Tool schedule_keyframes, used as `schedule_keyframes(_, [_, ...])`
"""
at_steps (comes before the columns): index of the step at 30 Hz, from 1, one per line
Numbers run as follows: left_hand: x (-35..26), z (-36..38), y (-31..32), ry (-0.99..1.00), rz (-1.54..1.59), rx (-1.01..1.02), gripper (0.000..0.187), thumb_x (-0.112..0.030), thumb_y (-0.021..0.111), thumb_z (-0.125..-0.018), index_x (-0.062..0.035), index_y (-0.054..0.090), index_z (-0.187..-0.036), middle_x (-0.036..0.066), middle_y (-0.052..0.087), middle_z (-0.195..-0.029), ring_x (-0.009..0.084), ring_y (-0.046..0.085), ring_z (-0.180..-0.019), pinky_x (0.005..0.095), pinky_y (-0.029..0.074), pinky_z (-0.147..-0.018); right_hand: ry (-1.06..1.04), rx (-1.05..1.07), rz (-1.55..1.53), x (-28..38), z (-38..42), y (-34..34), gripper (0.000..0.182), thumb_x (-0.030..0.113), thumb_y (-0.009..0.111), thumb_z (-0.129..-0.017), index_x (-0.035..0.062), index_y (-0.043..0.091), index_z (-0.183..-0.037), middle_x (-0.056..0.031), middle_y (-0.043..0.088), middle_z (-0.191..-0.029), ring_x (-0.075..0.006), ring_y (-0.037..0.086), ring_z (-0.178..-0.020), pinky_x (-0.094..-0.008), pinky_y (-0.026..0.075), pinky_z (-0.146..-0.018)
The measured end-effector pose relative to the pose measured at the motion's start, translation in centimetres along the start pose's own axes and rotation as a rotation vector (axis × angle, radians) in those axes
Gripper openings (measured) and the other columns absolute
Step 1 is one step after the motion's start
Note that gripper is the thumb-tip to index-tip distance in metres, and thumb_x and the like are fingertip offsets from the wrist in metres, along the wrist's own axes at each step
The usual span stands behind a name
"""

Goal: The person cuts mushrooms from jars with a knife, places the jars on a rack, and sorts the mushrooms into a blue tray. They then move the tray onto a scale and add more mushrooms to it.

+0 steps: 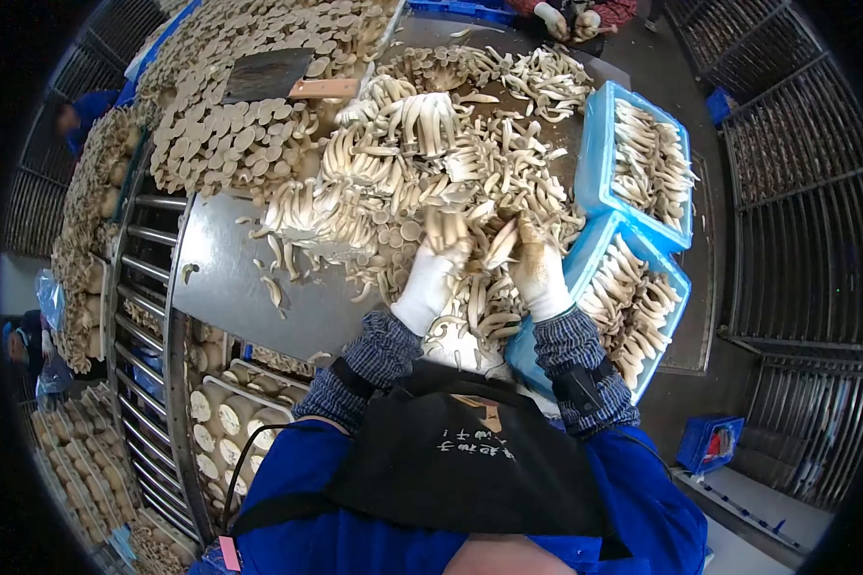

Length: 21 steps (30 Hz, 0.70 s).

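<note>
Both of my hands wear white gloves with tan, stained fingers, over a metal table piled with long-stemmed mushrooms (pixel 431 125). My left hand (pixel 435 268) reaches into the near side of the pile with its fingers curled; whatever is under them is hidden. Close by on the right, my right hand (pixel 539 264) is closed on a few mushrooms (pixel 501 247), which stick out toward the left hand. Loose mushrooms (pixel 484 305) lie below and between the hands.
Two blue baskets of mushrooms stand at right, the far basket (pixel 590 158) and the near basket (pixel 676 321). A cleaver (pixel 268 77) with a wooden handle rests on dense mushroom caps (pixel 230 144). Roller rails (pixel 149 316) run along the left. Another person's gloved hands (pixel 568 21) are at the far end.
</note>
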<state>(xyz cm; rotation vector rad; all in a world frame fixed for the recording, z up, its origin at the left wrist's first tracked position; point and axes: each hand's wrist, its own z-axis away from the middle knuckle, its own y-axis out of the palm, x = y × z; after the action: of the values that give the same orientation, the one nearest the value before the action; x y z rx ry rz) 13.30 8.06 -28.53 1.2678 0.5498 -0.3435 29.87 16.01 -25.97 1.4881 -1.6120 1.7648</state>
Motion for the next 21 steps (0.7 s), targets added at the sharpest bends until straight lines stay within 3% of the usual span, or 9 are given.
schedule_keyframes(5, [1.3,-0.9,-0.6,-0.212,-0.135,0.241,0.085,0.012,0.053,-0.087,-0.0125,0.011,-0.156,0.007,0.052,-0.137,0.0136,0.061,-0.104,0.0234,0.050,-0.073,-0.111,-0.021,0.194,-0.7,0.1,1.8,0.025,0.007,0.047,-0.096,-0.0044,0.062,-0.112,-0.0150,0.069,-0.091,-0.0274,0.068,-0.083,-0.0328,0.054,-0.077])
schedule_keyframes(6, [0.2,-0.6,0.7,-0.155,-0.091,0.110,0.074,0.011,0.052,-0.087,-0.0098,0.022,-0.151,0.007,0.056,-0.124,0.0128,0.060,-0.096,0.0250,0.052,-0.072,-0.072,-0.001,0.188,0.0,-0.1,1.6,0.026,0.007,0.043,-0.099,-0.0037,0.063,-0.112,-0.0134,0.069,-0.089,-0.0261,0.068,-0.080,-0.0323,0.055,-0.076])
schedule_keyframes(7, [-0.8,-0.3,1.9,-0.099,-0.047,-0.022,0.063,0.010,0.051,-0.087,-0.0070,0.033,-0.145,0.006,0.060,-0.111,0.0119,0.060,-0.088,0.0265,0.054,-0.071,0.292,0.072,-0.660,0.6,0.1,0.2,0.031,0.015,0.041,-0.103,-0.0039,0.063,-0.111,-0.0120,0.069,-0.085,-0.0209,0.067,-0.073,-0.0318,0.054,-0.073])
schedule_keyframes(10, [-0.8,-0.1,0.8,-0.024,-0.018,0.036,0.043,0.004,0.050,-0.092,-0.0018,0.048,-0.135,0.007,0.065,-0.101,0.0130,0.063,-0.082,0.0295,0.058,-0.071,-0.021,-0.089,0.004,4.5,-0.3,-0.9,0.019,0.009,0.046,-0.101,0.0008,0.064,-0.101,-0.0043,0.064,-0.064,-0.0134,0.065,-0.065,-0.0266,0.052,-0.061])
schedule_keyframes(12, [-0.5,0.2,0.6,-0.165,-0.100,0.047,0.037,0.000,0.051,-0.094,-0.0015,0.051,-0.132,0.006,0.065,-0.101,0.0135,0.064,-0.083,0.0298,0.058,-0.072,0.316,0.036,-0.387,3.0,0.2,1.1,0.017,0.010,0.049,-0.099,0.0004,0.063,-0.101,-0.0083,0.063,-0.065,-0.0147,0.065,-0.065,-0.0272,0.051,-0.063])
schedule_keyframes(13, [-0.4,0.3,0.6,-0.308,-0.183,0.059,0.032,-0.004,0.051,-0.096,-0.0012,0.054,-0.128,0.006,0.064,-0.101,0.0139,0.064,-0.085,0.0301,0.058,-0.072,-0.253,-0.161,-0.129,1.9,0.6,2.1,0.018,0.008,0.049,-0.098,-0.0011,0.063,-0.104,-0.0111,0.063,-0.075,-0.0170,0.061,-0.062,-0.0281,0.049,-0.059])
schedule_keyframes(14, [-0.2,0.0,0.0,-0.312,-0.188,0.064,0.032,-0.004,0.051,-0.096,-0.0012,0.054,-0.128,0.006,0.064,-0.101,0.0139,0.064,-0.085,0.0301,0.058,-0.072,-0.252,-0.169,-0.129,1.1,0.5,1.8,0.018,0.008,0.049,-0.098,-0.0011,0.063,-0.104,-0.0111,0.063,-0.075,-0.0170,0.061,-0.062,-0.0281,0.049,-0.059])
schedule_keyframes(16, [0.3,-0.6,-1.5,-0.282,-0.139,0.005,0.023,-0.009,0.053,-0.098,-0.0010,0.058,-0.119,0.004,0.064,-0.097,0.0130,0.064,-0.080,0.0293,0.057,-0.072,0.443,0.134,-0.763,-1.0,0.5,0.3,0.021,0.007,0.048,-0.097,-0.0021,0.062,-0.110,-0.0122,0.064,-0.087,-0.0183,0.062,-0.069,-0.0270,0.048,-0.062])
schedule_keyframes(21, [-0.4,0.3,-0.1,-0.354,-0.176,0.116,0.021,-0.011,0.053,-0.097,-0.0014,0.059,-0.115,0.002,0.064,-0.095,0.0121,0.063,-0.077,0.0236,0.052,-0.068,0.498,0.147,-0.953,2.4,0.8,0.5,0.026,0.018,0.063,-0.094,-0.0015,0.066,-0.110,-0.0063,0.066,-0.097,-0.0172,0.063,-0.087,-0.0269,0.049,-0.078])
